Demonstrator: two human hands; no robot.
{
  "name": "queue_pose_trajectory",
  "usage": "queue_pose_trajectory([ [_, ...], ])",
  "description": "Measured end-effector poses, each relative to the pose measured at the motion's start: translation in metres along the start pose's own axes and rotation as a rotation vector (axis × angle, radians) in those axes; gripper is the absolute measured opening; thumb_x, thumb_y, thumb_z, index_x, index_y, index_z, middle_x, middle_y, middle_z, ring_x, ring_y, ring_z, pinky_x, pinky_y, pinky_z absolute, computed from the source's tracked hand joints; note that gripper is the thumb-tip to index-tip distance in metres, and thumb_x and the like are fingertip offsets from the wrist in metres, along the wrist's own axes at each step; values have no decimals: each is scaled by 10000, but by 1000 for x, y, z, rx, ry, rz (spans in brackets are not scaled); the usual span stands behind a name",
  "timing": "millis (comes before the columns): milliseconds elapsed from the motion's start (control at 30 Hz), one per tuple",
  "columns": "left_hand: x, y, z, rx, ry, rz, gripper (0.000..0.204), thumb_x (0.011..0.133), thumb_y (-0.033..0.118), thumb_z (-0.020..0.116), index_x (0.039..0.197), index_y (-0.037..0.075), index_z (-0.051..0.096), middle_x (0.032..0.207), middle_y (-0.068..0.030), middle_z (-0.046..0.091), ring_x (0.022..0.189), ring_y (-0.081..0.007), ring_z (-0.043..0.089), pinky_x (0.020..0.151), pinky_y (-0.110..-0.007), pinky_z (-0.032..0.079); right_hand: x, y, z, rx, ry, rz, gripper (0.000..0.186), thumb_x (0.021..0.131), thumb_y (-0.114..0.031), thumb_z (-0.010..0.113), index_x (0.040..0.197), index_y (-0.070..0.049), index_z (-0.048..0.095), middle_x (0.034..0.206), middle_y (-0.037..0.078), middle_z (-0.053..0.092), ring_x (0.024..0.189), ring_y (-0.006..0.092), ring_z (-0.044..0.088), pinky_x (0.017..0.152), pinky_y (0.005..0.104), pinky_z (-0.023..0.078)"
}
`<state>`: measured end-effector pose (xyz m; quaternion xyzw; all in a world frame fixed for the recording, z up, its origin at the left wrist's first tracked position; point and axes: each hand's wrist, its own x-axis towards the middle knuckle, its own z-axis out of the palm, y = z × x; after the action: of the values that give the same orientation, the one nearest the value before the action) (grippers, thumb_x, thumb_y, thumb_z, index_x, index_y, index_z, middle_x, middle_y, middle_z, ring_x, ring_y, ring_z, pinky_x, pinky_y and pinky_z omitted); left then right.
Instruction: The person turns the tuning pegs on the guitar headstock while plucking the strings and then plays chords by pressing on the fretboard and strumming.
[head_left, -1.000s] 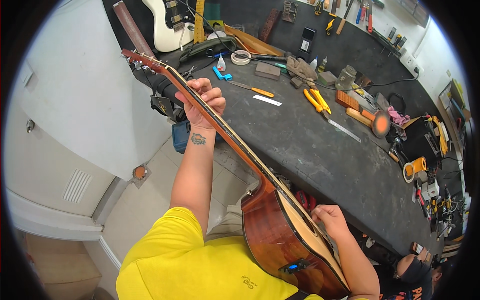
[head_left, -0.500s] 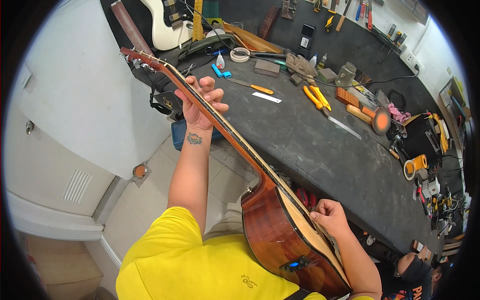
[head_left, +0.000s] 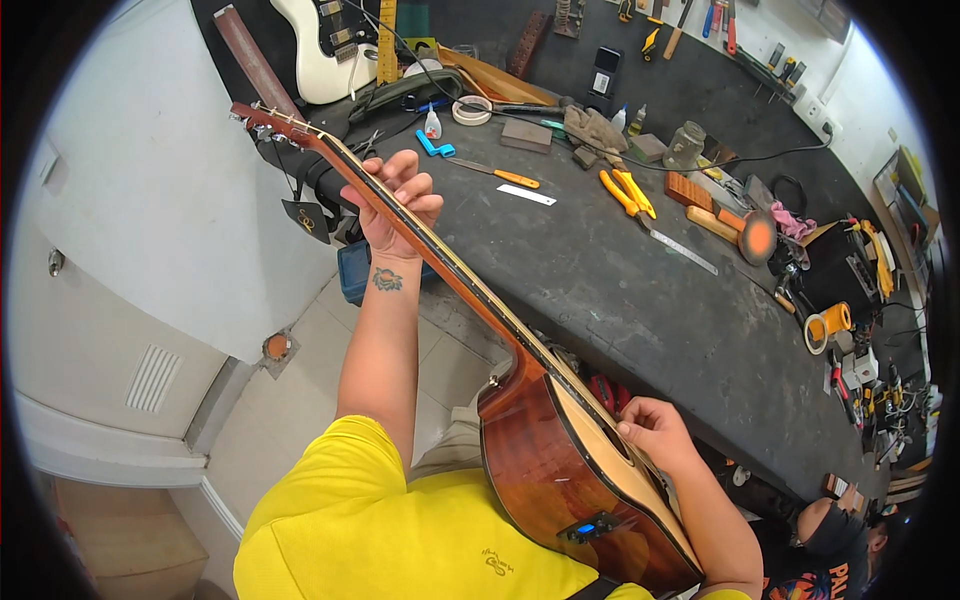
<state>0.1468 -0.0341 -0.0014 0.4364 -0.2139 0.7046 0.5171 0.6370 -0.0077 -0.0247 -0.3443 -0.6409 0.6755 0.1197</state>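
An acoustic guitar [head_left: 540, 455] with a glossy brown body lies across my lap, its neck slanting up to the far left. My left hand [head_left: 395, 225] is wrapped round the neck near the headstock [head_left: 275, 122], thumb behind it and fingers curled toward the fretboard. Over the strings by the sound hole is my right hand [head_left: 655, 432], its fingers bent and the thumb pressed to the index finger. Whether a pick sits in that pinch is too small to see. A small lit panel [head_left: 588, 528] shows on the guitar's side.
Beyond the guitar stands a dark workbench [head_left: 600, 270]. Yellow-handled pliers [head_left: 627, 192], a metal ruler [head_left: 685, 252], an orange-handled file [head_left: 515, 180] and a mallet [head_left: 735, 232] lie there. A white electric guitar [head_left: 325, 60] rests at the back left. Another person [head_left: 830, 535] is at lower right.
The left hand's fingers have curled in closer to the fretboard. The right hand stays over the strings with a slight shift. The view has moved a little.
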Motion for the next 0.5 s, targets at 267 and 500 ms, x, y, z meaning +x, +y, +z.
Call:
queue_pose_trajectory([
  [267,0,-1,5,-13,-13,-22,405,897,451,728,1242,241,695,972,43,443,952,-116,538,1014,-407,415,2,9,-8,-40,64,18,329,1016,-218,659,743,-41,612,715,-70,558,651,23,441,560,252,366],
  [500,-4,0,3,-16,-23,-8,408,896,458,721,1246,253,688,963,40,417,960,-119,530,1098,-470,398,1,3,-9,-8,45,6,276,987,-179,697,762,-32,634,722,-41,617,675,38,513,616,247,425],
])
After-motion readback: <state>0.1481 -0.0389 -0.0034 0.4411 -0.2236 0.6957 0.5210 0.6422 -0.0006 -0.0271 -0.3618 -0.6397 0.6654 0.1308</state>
